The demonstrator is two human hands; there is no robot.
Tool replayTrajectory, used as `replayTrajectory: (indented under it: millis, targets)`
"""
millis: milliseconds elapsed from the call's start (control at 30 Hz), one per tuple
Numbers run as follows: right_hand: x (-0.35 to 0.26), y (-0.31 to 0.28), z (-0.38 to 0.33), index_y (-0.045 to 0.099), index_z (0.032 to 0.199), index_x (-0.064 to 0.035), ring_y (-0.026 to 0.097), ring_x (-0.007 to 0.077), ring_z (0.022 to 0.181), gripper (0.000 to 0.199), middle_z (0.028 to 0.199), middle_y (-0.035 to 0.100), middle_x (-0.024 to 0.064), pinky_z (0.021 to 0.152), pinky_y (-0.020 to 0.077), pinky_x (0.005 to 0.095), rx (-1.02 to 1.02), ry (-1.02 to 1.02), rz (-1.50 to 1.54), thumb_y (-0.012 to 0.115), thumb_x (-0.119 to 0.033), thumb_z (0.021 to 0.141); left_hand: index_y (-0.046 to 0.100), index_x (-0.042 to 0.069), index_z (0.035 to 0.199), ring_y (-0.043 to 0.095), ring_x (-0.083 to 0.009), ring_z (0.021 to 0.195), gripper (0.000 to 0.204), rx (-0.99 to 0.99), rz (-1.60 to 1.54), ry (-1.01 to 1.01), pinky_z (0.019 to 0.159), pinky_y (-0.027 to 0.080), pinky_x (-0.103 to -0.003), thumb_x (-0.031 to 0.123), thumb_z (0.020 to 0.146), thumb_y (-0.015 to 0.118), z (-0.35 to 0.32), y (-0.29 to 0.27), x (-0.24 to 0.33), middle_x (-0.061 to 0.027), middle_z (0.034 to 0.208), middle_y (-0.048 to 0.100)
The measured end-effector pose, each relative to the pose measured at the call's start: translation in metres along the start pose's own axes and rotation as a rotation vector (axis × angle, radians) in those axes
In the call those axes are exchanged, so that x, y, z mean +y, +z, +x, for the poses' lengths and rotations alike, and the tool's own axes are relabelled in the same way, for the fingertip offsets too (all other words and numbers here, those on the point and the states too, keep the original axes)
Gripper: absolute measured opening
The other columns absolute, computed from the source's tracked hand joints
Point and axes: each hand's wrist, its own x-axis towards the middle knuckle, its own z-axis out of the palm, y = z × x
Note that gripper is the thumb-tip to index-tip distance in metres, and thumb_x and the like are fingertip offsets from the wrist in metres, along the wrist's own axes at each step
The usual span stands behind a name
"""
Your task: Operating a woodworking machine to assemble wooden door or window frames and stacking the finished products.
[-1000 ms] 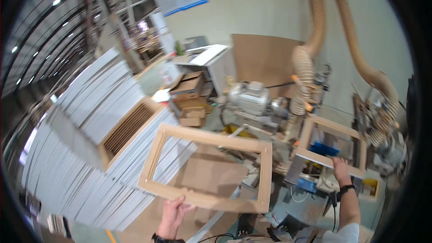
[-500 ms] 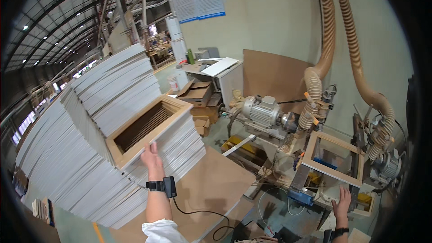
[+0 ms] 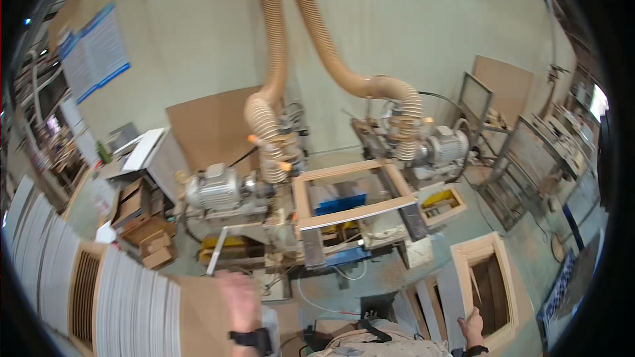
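My left hand (image 3: 239, 299), smeared by motion, is over a brown board with its fingers stretched out and nothing seen in them. At the right, my right hand (image 3: 472, 326) grips the near inner edge of a wooden frame (image 3: 501, 266) with a white side. This frame tops a leaning stack of frames. Ahead of me, another wooden frame (image 3: 347, 217) lies level across a machine, between two electric motors, with neither hand on it. At the left stands a big stack of white-edged frames (image 3: 135, 304); the top one's opening shows several layers beneath.
Two ribbed dust hoses (image 3: 271, 26) come down the wall to the machine. A grey motor (image 3: 215, 188) sits on its left, another motor (image 3: 444, 145) on its right. Cardboard boxes (image 3: 135, 205) are at the left, a metal rack (image 3: 529, 172) at the right. The brown board (image 3: 205, 311) borders the left stack.
The view has swung right. My left hand has come off the frame on the left stack. My right hand has moved from near the machine to the frame on the right stack and taken hold.
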Motion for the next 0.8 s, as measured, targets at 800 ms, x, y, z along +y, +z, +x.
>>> replayTrajectory:
  millis: [800]
  targets:
    - [-0.373, -0.029, 0.104, 0.057, 0.098, -0.0117, 0.058, 0.0281, 0.069, 0.029, 0.073, 0.057, 0.0101, 0.059, 0.0466, 0.0377, 0.148, -1.489, -0.176, 0.052, -0.011, 0.070, 0.043, -0.005, 0.117, 0.052, -0.0283, 0.102, 0.036, -0.204, 0.241, -0.580, 0.087, 0.046, -0.040, 0.010, 0.085, 0.048, -0.067, 0.061, -0.119, -0.0169, 0.114, 0.051]
